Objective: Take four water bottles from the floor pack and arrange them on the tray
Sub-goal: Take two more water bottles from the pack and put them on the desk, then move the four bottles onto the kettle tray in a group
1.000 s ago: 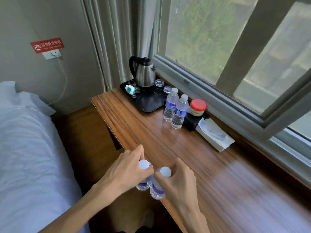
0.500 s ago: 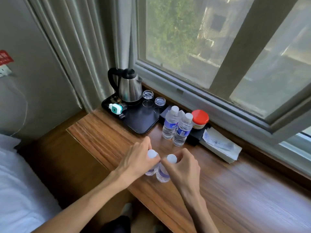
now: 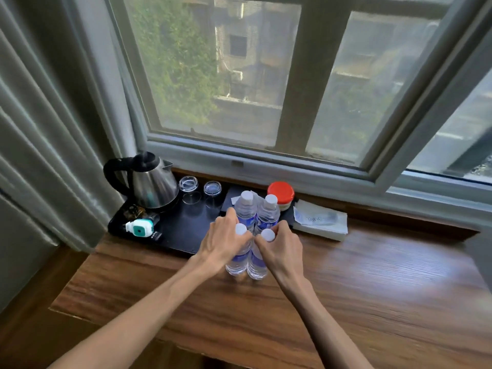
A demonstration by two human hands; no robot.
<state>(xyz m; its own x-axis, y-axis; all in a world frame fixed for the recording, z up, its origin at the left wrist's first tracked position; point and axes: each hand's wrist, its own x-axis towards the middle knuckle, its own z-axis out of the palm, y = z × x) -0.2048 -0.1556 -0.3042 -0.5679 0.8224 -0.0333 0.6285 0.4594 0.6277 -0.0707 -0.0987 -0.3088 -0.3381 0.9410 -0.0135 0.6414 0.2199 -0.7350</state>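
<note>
My left hand (image 3: 222,242) grips a clear water bottle (image 3: 237,262) with a white cap near its neck. My right hand (image 3: 282,249) holds a second water bottle (image 3: 256,265) the same way. The two stand upright side by side, their bases at the wooden desk (image 3: 359,288). Just behind them, two more bottles (image 3: 246,209) (image 3: 269,213) with blue labels stand upright. The black tray (image 3: 181,233) lies just to their left. The floor pack is out of view.
On the tray stand a steel kettle (image 3: 153,187), two upturned glasses (image 3: 189,186) and a small teal and white device (image 3: 139,229). A red-lidded jar (image 3: 281,194) and a white packet (image 3: 320,219) sit by the window sill. Curtains hang at left.
Both hands carried their bottles forward across the desk, from its near edge up to the two bottles standing by the tray. The view has turned toward the window.
</note>
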